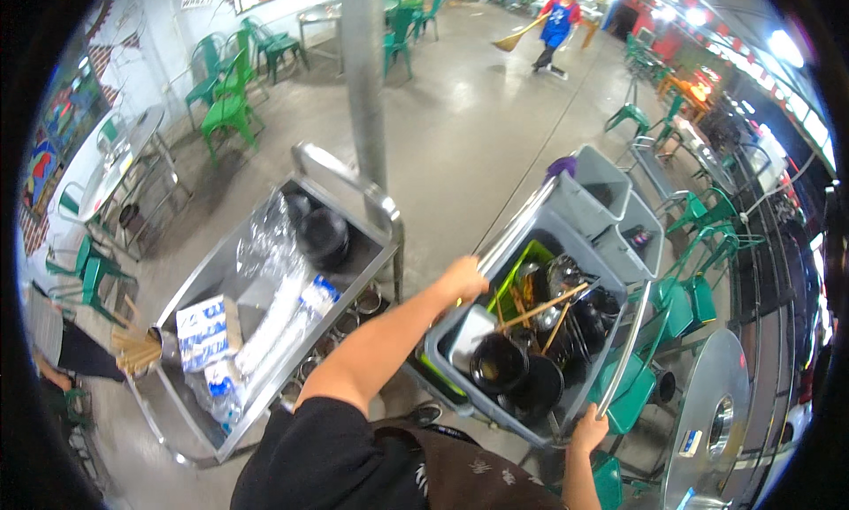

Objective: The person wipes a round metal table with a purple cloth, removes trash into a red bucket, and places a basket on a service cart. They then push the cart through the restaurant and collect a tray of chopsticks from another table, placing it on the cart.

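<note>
My left hand (466,280) is closed round the metal rail (516,233) on the left of a cart. My right hand (588,429) grips the right-hand rail (631,342) near its close end. Between the rails sits a large grey tub (594,252). Stacked loosely in it are several black bowls (498,364), wooden chopsticks (544,308) and a bright green container (529,255). Two smaller grey bins (601,178) hang at the far end, and a purple cloth or glove (561,166) lies by the left rail.
Left of me stands a metal trolley (199,285) with black bowls (323,238), plastic wrap and tissue packs (210,331). A steel post (363,95) rises behind it. Green chairs (232,112) and a round metal table (707,395) line the sides. A person (559,24) holds a broom farther off.
</note>
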The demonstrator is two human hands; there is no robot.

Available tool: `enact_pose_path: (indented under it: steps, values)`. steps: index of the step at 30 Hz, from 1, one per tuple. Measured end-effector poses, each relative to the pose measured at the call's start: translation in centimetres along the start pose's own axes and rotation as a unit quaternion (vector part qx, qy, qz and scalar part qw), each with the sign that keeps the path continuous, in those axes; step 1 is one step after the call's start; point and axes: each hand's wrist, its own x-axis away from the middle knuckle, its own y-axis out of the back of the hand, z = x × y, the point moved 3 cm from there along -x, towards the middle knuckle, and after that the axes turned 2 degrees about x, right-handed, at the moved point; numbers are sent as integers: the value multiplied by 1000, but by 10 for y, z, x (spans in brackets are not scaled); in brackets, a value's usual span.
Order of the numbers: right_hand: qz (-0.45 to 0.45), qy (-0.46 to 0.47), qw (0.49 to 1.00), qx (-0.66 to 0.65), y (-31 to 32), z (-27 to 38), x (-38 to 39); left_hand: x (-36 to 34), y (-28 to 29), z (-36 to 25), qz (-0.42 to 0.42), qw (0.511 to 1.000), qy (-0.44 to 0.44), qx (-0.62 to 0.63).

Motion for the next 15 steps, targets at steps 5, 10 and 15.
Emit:
enact_pose_path:
  steps: [5, 10, 15]
  values:
    - [104, -79, 983, -125, -58, 47, 49, 21, 69, 19, -258, 935, -80, -229]
    - [115, -13, 989, -94, -71, 71, 54, 31, 90, 46, -270, 930, -69, -238]
    - [100, 82, 992, -12, -79, 83, 18, 38, 85, 54, -282, 941, -47, -178]
